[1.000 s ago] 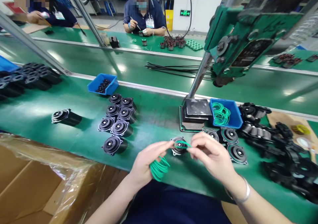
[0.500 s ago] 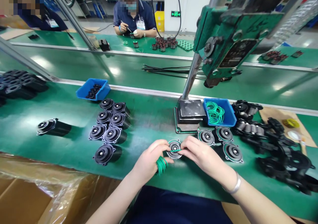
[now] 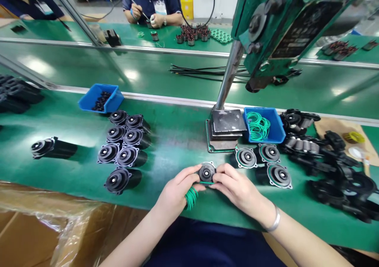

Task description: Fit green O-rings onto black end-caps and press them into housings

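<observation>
Stretching a thin, rubbery-looking green ring (image 3: 206,183) at the near rim of a round black housing (image 3: 207,173), the left hand (image 3: 174,191) and right hand (image 3: 243,192) work from opposite sides. Their fingers are pinched close about ring and rim, seemingly to keep the strand taut and the housing steady. A bundle of spare green rings (image 3: 192,198) sits in the left palm, probably for quick reach. The housing rests on the green counter (image 3: 177,130), in front of the black metal press base (image 3: 226,123), leaving room for both hands. Half a second earlier, the strand crossed the housing's middle; now it lies along the near edge.
</observation>
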`<action>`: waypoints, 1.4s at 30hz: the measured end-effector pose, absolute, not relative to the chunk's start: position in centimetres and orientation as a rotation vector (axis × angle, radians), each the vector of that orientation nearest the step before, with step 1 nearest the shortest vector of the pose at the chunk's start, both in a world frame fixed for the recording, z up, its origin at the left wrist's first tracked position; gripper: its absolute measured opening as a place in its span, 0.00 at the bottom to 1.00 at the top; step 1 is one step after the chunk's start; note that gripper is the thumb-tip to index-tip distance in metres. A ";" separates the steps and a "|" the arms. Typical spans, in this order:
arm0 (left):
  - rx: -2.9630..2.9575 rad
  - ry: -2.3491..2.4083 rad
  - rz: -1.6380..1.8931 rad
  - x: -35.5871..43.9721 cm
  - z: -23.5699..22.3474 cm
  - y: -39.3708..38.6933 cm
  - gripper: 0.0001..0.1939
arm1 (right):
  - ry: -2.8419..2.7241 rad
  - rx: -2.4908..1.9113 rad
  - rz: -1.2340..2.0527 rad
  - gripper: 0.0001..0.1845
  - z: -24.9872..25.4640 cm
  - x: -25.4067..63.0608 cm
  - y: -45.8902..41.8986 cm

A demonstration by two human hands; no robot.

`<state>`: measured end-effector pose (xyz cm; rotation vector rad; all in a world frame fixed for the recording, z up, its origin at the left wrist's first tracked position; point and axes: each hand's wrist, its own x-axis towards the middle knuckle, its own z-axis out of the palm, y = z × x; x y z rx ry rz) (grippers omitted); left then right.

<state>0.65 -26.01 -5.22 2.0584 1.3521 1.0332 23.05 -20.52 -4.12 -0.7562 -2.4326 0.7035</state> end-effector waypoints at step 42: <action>1.870 1.127 0.611 10.9 -7.1 -19.3 0.59 | -2.530 -1.224 0.055 0.53 -2.5 34.4 -19.6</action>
